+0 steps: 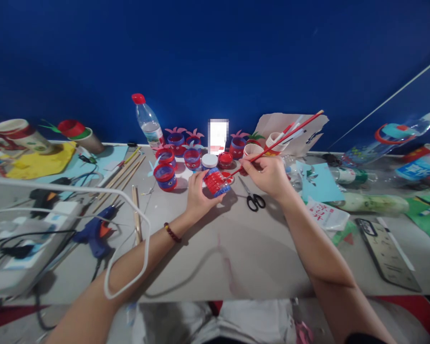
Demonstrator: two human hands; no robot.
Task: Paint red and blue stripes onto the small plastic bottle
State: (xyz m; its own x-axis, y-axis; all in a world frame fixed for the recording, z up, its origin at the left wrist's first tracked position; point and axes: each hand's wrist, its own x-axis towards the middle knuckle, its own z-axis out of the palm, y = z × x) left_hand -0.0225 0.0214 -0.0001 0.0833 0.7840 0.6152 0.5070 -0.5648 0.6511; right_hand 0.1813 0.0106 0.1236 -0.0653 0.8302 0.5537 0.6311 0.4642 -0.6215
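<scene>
My left hand (pixel 199 194) is wrapped round a small ribbed cup (pixel 215 181) painted red with blue at its ends, tilted on its side above the table. In my right hand (pixel 267 173) is a long red paintbrush (pixel 290 136), its tip down at the cup's right side. Just behind the cup are an open red paint jar (pixel 225 159), a red lid (pixel 228 177) and a white lid (pixel 209 161). Black-handled scissors (pixel 255 200) lie below my right hand. Several painted cups with leafy tops, among them one with eyes (pixel 165 177), stand behind my left hand.
A red-capped bottle (pixel 151 125) stands at the back. On the left are a blue glue gun (pixel 97 231), wooden sticks (pixel 119 177), a power strip (pixel 45 239) and a looping white cable (pixel 147 234). Blue paper (pixel 320 184), a phone (pixel 387 253) and plastic bottles (pixel 354 175) lie on the right.
</scene>
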